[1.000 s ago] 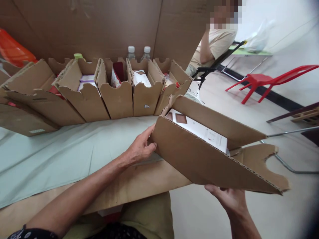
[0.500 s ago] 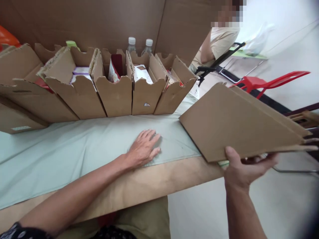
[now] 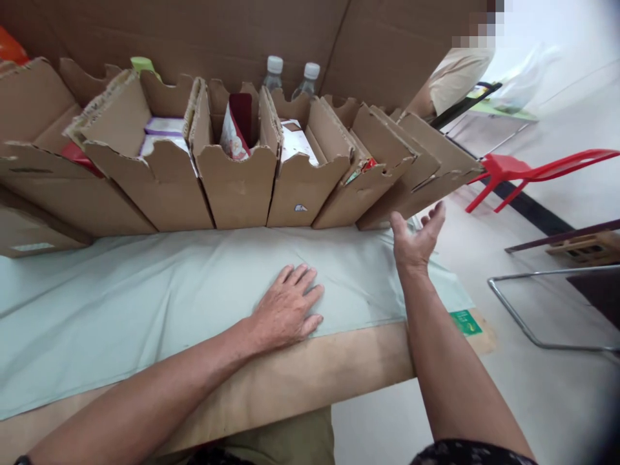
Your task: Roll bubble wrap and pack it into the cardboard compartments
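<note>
My left hand (image 3: 289,305) lies flat on the pale green cloth (image 3: 194,284) near the table's front edge, fingers spread, holding nothing. At the right end of the row, my right hand (image 3: 417,237) is raised with thumb and fingers apart, just in front of the last cardboard box (image 3: 407,200). Whether its fingertips touch that box I cannot tell. This box stands upright beside a cardboard box (image 3: 358,197) with red and green packaging inside. Further left, one cardboard box (image 3: 295,194) contains a white item, and another cardboard box (image 3: 239,187) holds a dark red and floral packet.
More cardboard boxes (image 3: 155,187) continue leftward. Two white-capped bottles (image 3: 274,71) stand behind the row, before a tall cardboard panel (image 3: 203,39). On the right are a red chair (image 3: 513,168), a metal frame (image 3: 518,323) and a seated person (image 3: 460,77). The table's wooden edge (image 3: 339,361) runs along the front.
The cardboard box my right hand held over the table's right side now stands at the row's right end. My right hand has opened from it. My left hand stays flat on the cloth.
</note>
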The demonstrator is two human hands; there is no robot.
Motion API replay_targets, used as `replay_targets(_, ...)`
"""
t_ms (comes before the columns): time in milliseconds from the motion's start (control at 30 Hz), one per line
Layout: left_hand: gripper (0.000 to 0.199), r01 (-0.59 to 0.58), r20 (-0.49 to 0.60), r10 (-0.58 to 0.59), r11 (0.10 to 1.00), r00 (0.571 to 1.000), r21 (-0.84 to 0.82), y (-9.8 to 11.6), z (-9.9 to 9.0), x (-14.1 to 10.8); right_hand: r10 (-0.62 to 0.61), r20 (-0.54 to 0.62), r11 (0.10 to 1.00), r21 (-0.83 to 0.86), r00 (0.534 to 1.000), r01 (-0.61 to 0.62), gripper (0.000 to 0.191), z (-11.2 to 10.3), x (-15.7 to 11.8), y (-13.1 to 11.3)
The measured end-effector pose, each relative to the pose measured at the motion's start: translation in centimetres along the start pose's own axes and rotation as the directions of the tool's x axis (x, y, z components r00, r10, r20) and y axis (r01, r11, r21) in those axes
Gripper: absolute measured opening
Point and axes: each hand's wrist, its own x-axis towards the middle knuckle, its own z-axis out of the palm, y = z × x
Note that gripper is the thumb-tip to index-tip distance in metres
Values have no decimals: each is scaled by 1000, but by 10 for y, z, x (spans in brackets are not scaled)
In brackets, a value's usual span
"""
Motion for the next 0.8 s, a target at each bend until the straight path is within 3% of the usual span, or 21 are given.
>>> replay_targets(100, 48, -12, -40, 11, 1000, 999, -16, -1, 2, 0, 46, -43, 999, -18, 998, -47, 75, -18, -21, -22)
replay_targets(167, 47, -22, -67, 20, 999, 998, -30, -2, 3, 0, -20, -21, 1000, 12, 1000, 21, 64, -31, -28, -51)
replay_targets(267, 47, -25, -85, 21, 998, 996, -50, -3, 3, 0, -155, 104, 986, 80, 982, 147, 70, -37, -20, -105)
replay_targets(367, 45, -23, -77, 18, 997, 997, -70, -5, 3, -1, -253, 284, 961, -36, 925, 274, 74, -27, 10, -143)
replay_targets(467, 46, -23, -86, 11, 990, 996, -140, -6, 5, 0, -249, 429, 904, -219, 868, 368, 39, -16, 36, -156)
replay_targets(567, 62, 73, -226, -147, 949, 963, -307, -9, 8, 2, -217, 462, 880, -289, 860, 377, 21, -27, 32, -157)
replay_targets(633, 69, 126, -366, -302, 893, 881, -433, -12, 9, 3, -251, 438, 883, -261, 864, 389, 23, -53, 7, -155)
replay_targets(700, 69, 119, -467, -397, 847, 790, -518, -15, 8, 4, -308, 402, 886, -208, 862, 414, 26, -94, -30, -146)
replay_targets(800, 73, 75, -509, -434, 810, 743, -582, -16, 2, 2, -326, 325, 914, -131, 888, 384, 21, -170, -92, -115)
